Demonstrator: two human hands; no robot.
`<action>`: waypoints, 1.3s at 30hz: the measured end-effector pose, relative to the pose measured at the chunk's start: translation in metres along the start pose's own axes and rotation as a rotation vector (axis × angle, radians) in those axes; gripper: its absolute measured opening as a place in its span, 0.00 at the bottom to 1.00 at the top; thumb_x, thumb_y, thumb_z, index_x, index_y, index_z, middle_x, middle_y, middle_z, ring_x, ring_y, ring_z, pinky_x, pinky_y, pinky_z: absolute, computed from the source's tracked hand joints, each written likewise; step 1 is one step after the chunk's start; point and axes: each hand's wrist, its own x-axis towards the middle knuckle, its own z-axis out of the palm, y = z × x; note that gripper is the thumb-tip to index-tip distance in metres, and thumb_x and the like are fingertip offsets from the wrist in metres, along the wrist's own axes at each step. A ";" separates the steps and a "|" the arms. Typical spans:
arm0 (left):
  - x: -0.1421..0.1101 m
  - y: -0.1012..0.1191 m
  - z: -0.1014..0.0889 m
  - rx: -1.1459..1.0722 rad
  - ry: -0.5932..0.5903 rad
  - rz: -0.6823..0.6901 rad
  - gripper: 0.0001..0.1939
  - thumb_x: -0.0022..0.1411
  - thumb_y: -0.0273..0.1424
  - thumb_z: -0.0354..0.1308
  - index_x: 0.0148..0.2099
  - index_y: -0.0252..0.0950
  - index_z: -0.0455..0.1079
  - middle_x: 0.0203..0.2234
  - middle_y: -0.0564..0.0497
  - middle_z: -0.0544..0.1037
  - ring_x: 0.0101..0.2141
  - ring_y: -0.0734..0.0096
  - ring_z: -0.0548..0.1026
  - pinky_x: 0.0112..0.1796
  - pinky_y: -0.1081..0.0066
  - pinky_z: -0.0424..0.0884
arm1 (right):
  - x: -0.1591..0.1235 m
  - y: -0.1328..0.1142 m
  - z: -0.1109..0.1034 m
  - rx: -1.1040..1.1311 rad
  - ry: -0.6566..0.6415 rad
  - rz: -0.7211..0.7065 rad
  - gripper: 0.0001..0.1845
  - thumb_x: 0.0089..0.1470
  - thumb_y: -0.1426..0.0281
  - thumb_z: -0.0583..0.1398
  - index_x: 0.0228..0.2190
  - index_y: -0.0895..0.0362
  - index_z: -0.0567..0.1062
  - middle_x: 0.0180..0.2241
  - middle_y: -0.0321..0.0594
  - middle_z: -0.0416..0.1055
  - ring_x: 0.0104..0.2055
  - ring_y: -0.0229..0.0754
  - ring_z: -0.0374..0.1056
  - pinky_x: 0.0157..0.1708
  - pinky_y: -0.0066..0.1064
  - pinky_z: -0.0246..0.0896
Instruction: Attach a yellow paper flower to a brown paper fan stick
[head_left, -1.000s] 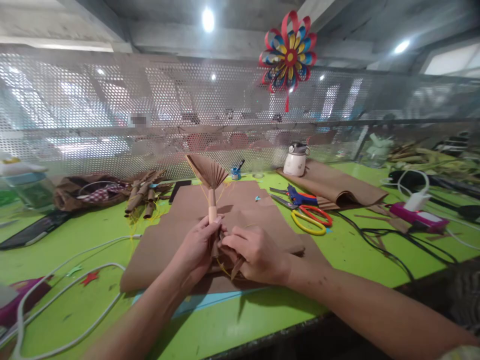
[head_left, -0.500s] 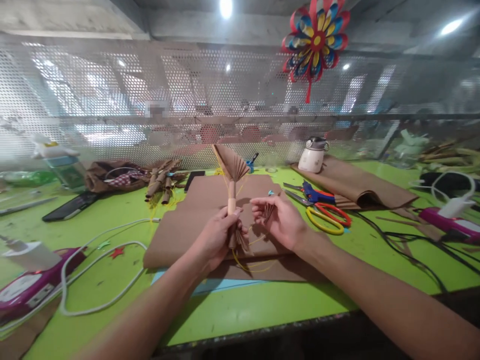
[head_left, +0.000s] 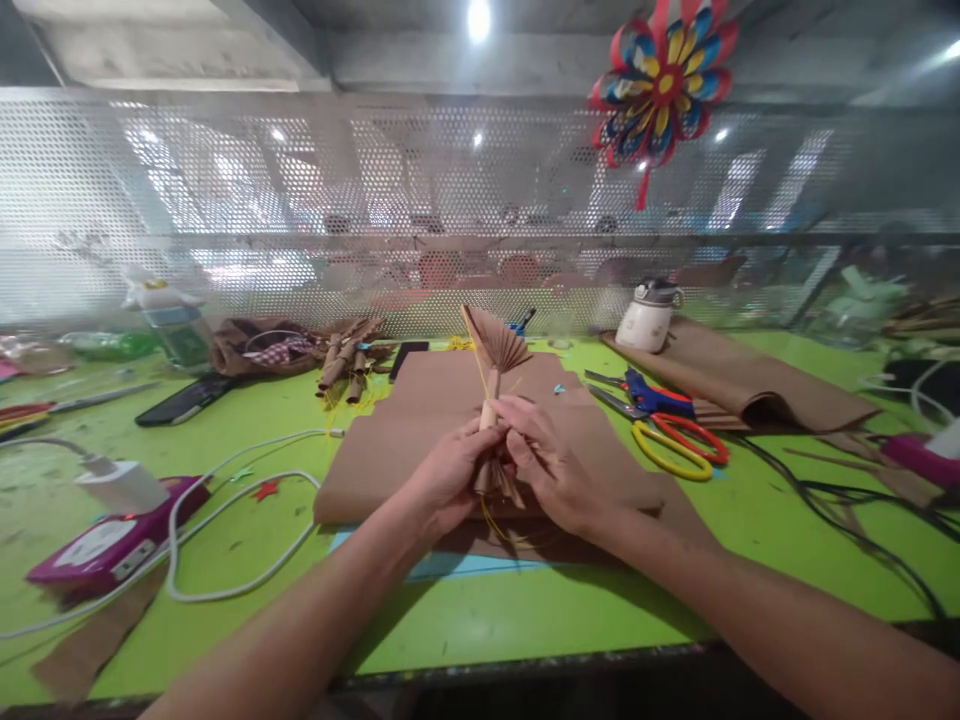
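Note:
My left hand (head_left: pixel 457 465) is closed round a rolled brown paper tube (head_left: pixel 489 413), held upright above the paper stack. A pleated paper fan (head_left: pixel 499 340) spreads from its top, and crumpled pleats with yellow string (head_left: pixel 491 520) hang below the fingers. My right hand (head_left: pixel 551 465) is closed against the tube's right side, its fingertips meeting those of the left. The small pleated paper piece it carried is mostly hidden behind the fingers. Beneath both hands lie folded brown paper sheets (head_left: pixel 405 440).
Red-and-yellow-handled scissors (head_left: pixel 671 450) and blue-handled snips (head_left: pixel 649 392) lie to the right, before a white flask (head_left: pixel 646 318) and brown paper roll (head_left: pixel 750 375). Leftward are finished paper rolls (head_left: pixel 349 365), a phone (head_left: pixel 184 400), a purple power strip (head_left: pixel 120 540) and white cable (head_left: pixel 247 595).
My right hand has moved left with the small pleated paper, from beside the tube to against it. Its fingers have closed in. The view has shifted slightly left.

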 end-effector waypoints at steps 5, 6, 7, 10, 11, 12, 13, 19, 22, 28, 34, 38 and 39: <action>-0.003 0.002 0.002 0.021 0.015 -0.067 0.07 0.55 0.26 0.56 0.38 0.32 0.69 0.21 0.52 0.72 0.19 0.76 0.71 0.24 0.74 0.71 | -0.001 -0.007 -0.001 -0.154 -0.013 -0.065 0.21 0.60 0.67 0.49 0.55 0.47 0.61 0.56 0.43 0.54 0.56 0.44 0.52 0.56 0.42 0.49; -0.003 0.003 0.002 0.027 0.014 -0.066 0.07 0.55 0.25 0.56 0.38 0.32 0.69 0.22 0.52 0.73 0.20 0.76 0.71 0.24 0.74 0.71 | -0.001 -0.009 -0.001 -0.180 -0.012 -0.077 0.21 0.59 0.66 0.49 0.55 0.47 0.61 0.56 0.43 0.53 0.56 0.44 0.51 0.55 0.42 0.49; -0.002 0.003 0.002 0.031 0.006 -0.065 0.07 0.55 0.25 0.56 0.38 0.32 0.69 0.23 0.51 0.74 0.20 0.75 0.72 0.25 0.73 0.71 | 0.000 -0.010 -0.001 -0.207 -0.009 -0.093 0.21 0.59 0.66 0.50 0.55 0.47 0.61 0.56 0.43 0.53 0.57 0.44 0.51 0.55 0.43 0.49; -0.001 0.004 -0.001 0.057 0.000 -0.078 0.08 0.56 0.27 0.56 0.39 0.32 0.69 0.25 0.50 0.74 0.21 0.75 0.72 0.24 0.73 0.72 | 0.001 -0.012 -0.002 -0.292 -0.009 -0.144 0.22 0.58 0.65 0.51 0.55 0.49 0.61 0.57 0.44 0.51 0.57 0.46 0.49 0.55 0.45 0.48; -0.001 0.004 -0.002 0.064 -0.002 -0.079 0.08 0.56 0.27 0.56 0.39 0.32 0.68 0.25 0.50 0.74 0.21 0.75 0.72 0.25 0.73 0.72 | 0.001 -0.013 -0.002 -0.318 -0.009 -0.155 0.22 0.58 0.65 0.51 0.55 0.49 0.62 0.58 0.44 0.51 0.57 0.46 0.48 0.55 0.45 0.48; 0.000 0.004 -0.002 0.070 -0.003 -0.074 0.08 0.55 0.27 0.56 0.39 0.32 0.68 0.25 0.50 0.74 0.22 0.74 0.72 0.25 0.73 0.72 | 0.002 -0.013 -0.003 -0.340 -0.009 -0.164 0.22 0.58 0.65 0.52 0.54 0.49 0.62 0.58 0.44 0.50 0.58 0.47 0.47 0.55 0.46 0.48; 0.000 0.004 -0.003 0.077 -0.005 -0.062 0.08 0.55 0.26 0.56 0.39 0.32 0.68 0.25 0.50 0.74 0.22 0.74 0.73 0.26 0.72 0.72 | 0.002 -0.013 -0.004 -0.358 -0.009 -0.169 0.22 0.57 0.65 0.52 0.54 0.49 0.63 0.58 0.44 0.50 0.58 0.48 0.47 0.55 0.46 0.47; 0.000 0.006 -0.002 0.178 0.011 -0.043 0.07 0.52 0.24 0.58 0.37 0.31 0.67 0.24 0.50 0.73 0.22 0.73 0.72 0.25 0.72 0.71 | 0.000 -0.010 -0.008 -0.374 -0.025 -0.171 0.20 0.56 0.65 0.54 0.51 0.54 0.65 0.56 0.47 0.53 0.56 0.47 0.50 0.55 0.46 0.47; 0.000 0.008 -0.002 0.191 0.024 -0.044 0.08 0.52 0.25 0.58 0.37 0.32 0.67 0.23 0.51 0.72 0.20 0.75 0.70 0.22 0.75 0.68 | -0.001 -0.019 -0.010 -0.337 -0.048 -0.185 0.24 0.52 0.63 0.57 0.50 0.56 0.65 0.56 0.49 0.54 0.56 0.48 0.50 0.55 0.46 0.47; 0.000 0.012 -0.006 0.200 0.026 -0.014 0.06 0.54 0.27 0.58 0.33 0.33 0.63 0.19 0.55 0.68 0.17 0.80 0.65 0.19 0.80 0.62 | 0.023 -0.039 -0.054 -0.243 -0.117 -0.214 0.24 0.48 0.62 0.61 0.47 0.54 0.69 0.52 0.45 0.62 0.54 0.47 0.57 0.53 0.43 0.51; 0.002 0.009 -0.007 0.235 -0.013 -0.034 0.07 0.56 0.27 0.55 0.31 0.33 0.59 0.18 0.55 0.67 0.16 0.83 0.63 0.19 0.82 0.60 | 0.037 0.041 -0.154 -0.718 -0.009 0.397 0.14 0.53 0.65 0.54 0.33 0.58 0.76 0.32 0.40 0.75 0.34 0.40 0.69 0.35 0.28 0.61; 0.004 0.005 -0.009 0.227 -0.004 -0.061 0.08 0.56 0.28 0.56 0.31 0.35 0.57 0.18 0.57 0.65 0.14 0.84 0.62 0.17 0.82 0.56 | 0.012 0.088 -0.202 -0.863 -0.047 0.513 0.13 0.49 0.66 0.57 0.25 0.59 0.78 0.26 0.41 0.76 0.29 0.43 0.68 0.28 0.29 0.57; 0.005 0.004 -0.010 0.233 0.004 -0.062 0.08 0.55 0.29 0.56 0.32 0.35 0.57 0.18 0.57 0.65 0.14 0.83 0.62 0.17 0.82 0.56 | 0.006 0.095 -0.208 -0.886 -0.053 0.534 0.13 0.48 0.66 0.56 0.24 0.59 0.78 0.25 0.41 0.76 0.28 0.43 0.68 0.27 0.29 0.57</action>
